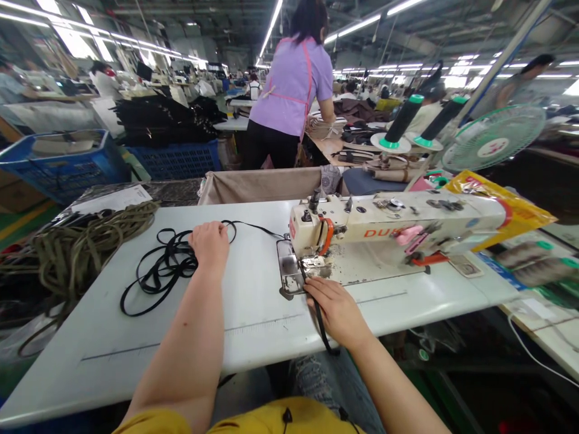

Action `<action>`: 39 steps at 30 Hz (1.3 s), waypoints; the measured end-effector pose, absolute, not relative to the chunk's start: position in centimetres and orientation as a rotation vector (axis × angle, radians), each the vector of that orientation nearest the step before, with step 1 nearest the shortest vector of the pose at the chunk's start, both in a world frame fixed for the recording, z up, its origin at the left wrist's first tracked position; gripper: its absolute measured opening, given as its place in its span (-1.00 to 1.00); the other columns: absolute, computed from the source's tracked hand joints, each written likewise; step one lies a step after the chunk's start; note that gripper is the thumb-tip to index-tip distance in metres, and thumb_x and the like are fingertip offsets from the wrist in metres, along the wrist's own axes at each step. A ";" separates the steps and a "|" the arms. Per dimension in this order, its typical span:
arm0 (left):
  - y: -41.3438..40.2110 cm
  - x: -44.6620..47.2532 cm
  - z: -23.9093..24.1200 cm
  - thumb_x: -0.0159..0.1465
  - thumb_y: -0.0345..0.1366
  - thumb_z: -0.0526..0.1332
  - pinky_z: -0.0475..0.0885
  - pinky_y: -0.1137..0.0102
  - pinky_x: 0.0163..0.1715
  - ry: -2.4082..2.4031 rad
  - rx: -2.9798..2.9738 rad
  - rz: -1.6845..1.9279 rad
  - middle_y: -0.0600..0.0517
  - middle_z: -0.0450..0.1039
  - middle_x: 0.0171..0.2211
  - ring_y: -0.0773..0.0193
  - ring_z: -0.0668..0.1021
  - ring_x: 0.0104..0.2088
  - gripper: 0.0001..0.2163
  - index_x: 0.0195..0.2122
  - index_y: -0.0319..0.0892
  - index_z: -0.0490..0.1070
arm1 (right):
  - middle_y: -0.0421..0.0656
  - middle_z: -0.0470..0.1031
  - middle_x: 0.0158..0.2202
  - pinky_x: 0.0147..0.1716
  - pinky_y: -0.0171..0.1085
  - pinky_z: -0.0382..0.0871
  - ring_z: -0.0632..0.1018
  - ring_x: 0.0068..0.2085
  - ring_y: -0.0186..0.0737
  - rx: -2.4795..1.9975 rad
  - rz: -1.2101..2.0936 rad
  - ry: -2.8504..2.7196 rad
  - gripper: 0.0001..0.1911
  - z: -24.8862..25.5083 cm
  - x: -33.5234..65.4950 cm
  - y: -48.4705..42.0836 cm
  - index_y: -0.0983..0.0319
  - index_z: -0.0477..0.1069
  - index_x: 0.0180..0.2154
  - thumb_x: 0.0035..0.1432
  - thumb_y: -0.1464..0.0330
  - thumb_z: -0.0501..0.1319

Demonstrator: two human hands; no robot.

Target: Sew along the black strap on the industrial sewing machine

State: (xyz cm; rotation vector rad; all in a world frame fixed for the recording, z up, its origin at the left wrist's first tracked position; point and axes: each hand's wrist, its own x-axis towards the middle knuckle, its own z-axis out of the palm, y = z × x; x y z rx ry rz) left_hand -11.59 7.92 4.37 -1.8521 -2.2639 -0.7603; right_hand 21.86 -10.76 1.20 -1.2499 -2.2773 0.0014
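Observation:
A long black strap (322,328) runs past the needle area of the sewing machine (353,224), and its near end hangs over the table's front edge. My right hand (335,308) is closed on this strap just in front of the presser foot, fingers together and pointing at the metal plate (289,265). To the left, a loose tangle of black strap (169,262) lies on the white table (253,253). My left hand (209,246) is at its right side, fingers curled onto the strap; the fingertips are partly hidden. One strand stretches from there to behind the machine head.
Olive-green cord bundles (90,241) are heaped at the table's left end. Beyond stand blue crates (67,166) and a beige cloth-lined bin (262,185). A person in a purple top (294,84) bends over another table. Thread cones (402,120) and a fan (493,141) stand at right.

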 end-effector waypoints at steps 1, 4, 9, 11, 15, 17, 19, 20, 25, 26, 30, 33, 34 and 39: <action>7.9 -12.1 4.4 0.47 -0.21 0.12 0.31 -0.02 0.12 -2.280 -1.795 -0.813 -0.22 0.60 -0.06 -0.21 0.50 0.10 -0.79 -0.19 -0.13 0.52 | 0.01 0.59 0.26 0.30 0.10 0.53 0.55 0.31 0.02 -1.250 0.001 -2.279 -0.64 1.2 21.8 -10.8 0.19 0.53 0.27 0.54 0.35 0.19; 7.8 -13.3 4.5 0.45 -0.18 0.14 0.32 -0.05 0.14 -2.317 -1.643 -0.952 -0.22 0.59 -0.09 -0.24 0.49 0.12 -0.80 -0.20 -0.12 0.51 | 0.00 0.58 0.26 0.30 0.09 0.53 0.55 0.32 0.01 -1.252 0.005 -2.279 -0.64 1.2 21.8 -10.8 0.20 0.53 0.26 0.54 0.36 0.19; 7.7 -14.4 4.6 0.40 -0.21 0.17 0.31 -0.13 0.22 -2.378 -1.457 -1.097 -0.23 0.58 -0.02 -0.25 0.47 0.17 -0.85 -0.19 -0.12 0.48 | 0.01 0.57 0.27 0.30 0.10 0.53 0.55 0.32 0.01 -1.261 0.005 -2.275 -0.63 1.1 21.9 -10.8 0.18 0.52 0.28 0.54 0.35 0.20; 7.6 -14.6 4.7 0.40 -0.21 0.17 0.31 -0.17 0.23 -2.409 -1.399 -1.110 -0.24 0.59 -0.01 -0.27 0.46 0.20 -0.86 -0.20 -0.12 0.48 | 0.01 0.58 0.27 0.30 0.10 0.53 0.56 0.31 0.01 -1.259 0.002 -2.278 -0.63 1.1 21.9 -10.8 0.17 0.52 0.28 0.54 0.35 0.20; 7.3 -15.0 5.2 0.40 -0.24 0.15 0.33 -0.21 0.23 -2.445 -1.312 -1.121 -0.27 0.59 0.02 -0.30 0.46 0.24 -0.83 -0.19 -0.15 0.51 | 0.01 0.57 0.28 0.29 0.09 0.52 0.56 0.31 0.03 -1.273 0.012 -2.280 -0.65 1.1 21.8 -10.8 0.21 0.54 0.25 0.56 0.33 0.18; 7.1 -15.4 5.4 0.41 -0.25 0.15 0.34 -0.23 0.22 -2.453 -1.265 -1.118 -0.29 0.59 0.05 -0.31 0.46 0.25 -0.81 -0.16 -0.18 0.54 | 0.01 0.57 0.28 0.30 0.09 0.52 0.56 0.31 0.03 -1.277 0.013 -2.279 -0.66 1.0 21.9 -10.8 0.22 0.54 0.24 0.56 0.33 0.18; 7.0 -15.8 5.5 0.40 -0.26 0.15 0.35 -0.23 0.22 -2.466 -1.213 -1.123 -0.29 0.59 0.07 -0.33 0.47 0.26 -0.79 -0.13 -0.20 0.56 | 0.02 0.57 0.27 0.30 0.10 0.52 0.56 0.31 0.02 -1.266 0.004 -2.277 -0.66 0.9 21.9 -10.9 0.21 0.54 0.25 0.56 0.34 0.18; 7.0 -16.0 5.5 0.40 -0.26 0.16 0.35 -0.23 0.22 -2.474 -1.188 -1.133 -0.29 0.60 0.07 -0.34 0.47 0.26 -0.78 -0.12 -0.20 0.57 | 0.02 0.57 0.27 0.30 0.10 0.52 0.56 0.31 0.02 -1.259 -0.003 -2.275 -0.66 0.9 21.9 -10.9 0.21 0.54 0.25 0.55 0.34 0.19; 6.7 -16.6 5.6 0.40 -0.29 0.14 0.32 -0.25 0.22 -2.432 -1.154 -1.183 -0.30 0.55 0.10 -0.35 0.44 0.28 -0.79 -0.08 -0.20 0.54 | 0.01 0.57 0.28 0.30 0.11 0.52 0.57 0.31 0.02 -1.253 -0.008 -2.271 -0.66 0.9 21.9 -10.8 0.20 0.53 0.25 0.56 0.33 0.18; 6.7 -16.5 5.7 0.38 -0.32 0.15 0.32 -0.25 0.22 -2.406 -1.164 -1.180 -0.33 0.51 0.13 -0.37 0.42 0.29 -0.77 -0.03 -0.22 0.52 | 0.01 0.57 0.28 0.30 0.11 0.52 0.56 0.31 0.03 -1.252 -0.006 -2.271 -0.66 0.9 21.9 -10.8 0.20 0.53 0.25 0.56 0.33 0.18; 6.9 -14.8 5.8 0.31 -0.40 0.17 0.31 -0.22 0.26 -2.282 -1.331 -1.126 -0.41 0.37 0.23 -0.39 0.37 0.32 -0.60 0.17 -0.32 0.43 | 0.01 0.58 0.26 0.30 0.10 0.53 0.56 0.32 0.02 -1.245 -0.006 -2.266 -0.65 1.1 21.8 -10.9 0.20 0.53 0.26 0.55 0.35 0.18; 7.2 -12.0 5.3 0.34 -0.39 0.16 0.29 -0.14 0.32 -2.161 -1.684 -1.023 -0.36 0.39 0.20 -0.31 0.38 0.31 -0.67 0.11 -0.28 0.50 | 0.00 0.58 0.26 0.29 0.10 0.54 0.56 0.31 0.02 -1.250 -0.008 -2.266 -0.64 1.3 21.7 -10.9 0.17 0.53 0.27 0.53 0.37 0.20; 7.3 -10.9 4.9 0.36 -0.37 0.16 0.28 -0.11 0.35 -2.097 -1.843 -0.969 -0.34 0.41 0.20 -0.28 0.38 0.31 -0.69 0.09 -0.25 0.52 | 0.00 0.58 0.26 0.29 0.10 0.54 0.56 0.31 0.02 -1.250 -0.008 -2.271 -0.64 1.3 21.7 -10.9 0.17 0.53 0.27 0.54 0.37 0.20; 7.4 -6.8 1.9 0.43 -0.29 0.22 0.22 -0.04 0.41 -1.746 -2.453 -0.562 -0.26 0.39 0.36 -0.22 0.32 0.41 -0.51 0.38 -0.20 0.35 | 0.00 0.56 0.28 0.29 0.10 0.53 0.55 0.32 0.04 -1.256 0.001 -2.300 -0.65 1.7 21.8 -10.9 0.21 0.52 0.26 0.56 0.34 0.16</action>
